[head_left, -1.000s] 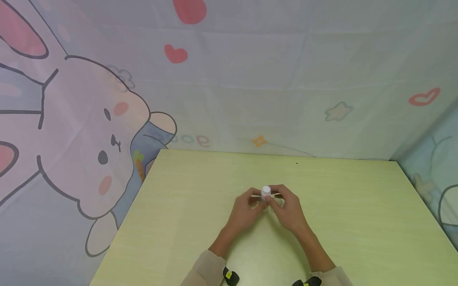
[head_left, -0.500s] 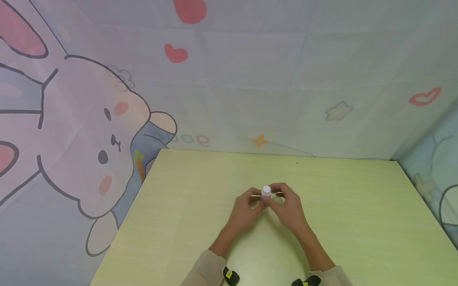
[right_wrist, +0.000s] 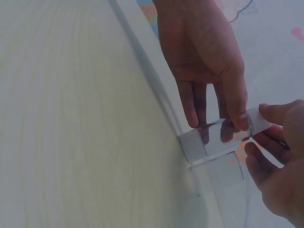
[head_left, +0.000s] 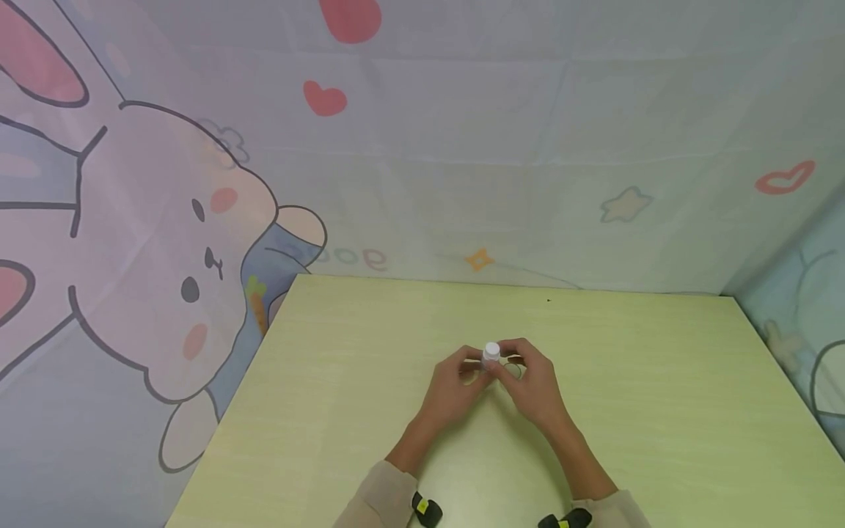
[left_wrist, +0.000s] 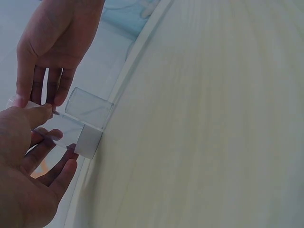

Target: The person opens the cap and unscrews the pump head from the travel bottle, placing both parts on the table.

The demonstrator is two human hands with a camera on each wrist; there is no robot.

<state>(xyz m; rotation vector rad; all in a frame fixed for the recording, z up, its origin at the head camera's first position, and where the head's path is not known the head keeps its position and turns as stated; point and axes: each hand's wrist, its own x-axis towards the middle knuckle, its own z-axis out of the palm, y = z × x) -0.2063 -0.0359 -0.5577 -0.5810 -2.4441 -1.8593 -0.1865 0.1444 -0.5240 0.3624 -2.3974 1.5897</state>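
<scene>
A small clear bottle with a white cap and a white lower end stands upright on the table, between both hands. My left hand grips its body, thumb on the near side and fingers spread along it. At the top, the thumb and index finger of my right hand pinch the cap; the remaining fingers hang loosely beside it. Close by the bottle, under the right hand, is a clear cylindrical cup. Only its rim shows in the head view, partly hidden by the fingers.
The pale yellow-green tabletop extends around the hands. A tiny dark speck lies near its back edge. Behind and at the sides hangs a printed cloth with a rabbit, hearts and stars.
My right hand's fingers have shifted slightly upward around the cap over the first half second. My left hand, the bottle and the cup keep their places.
</scene>
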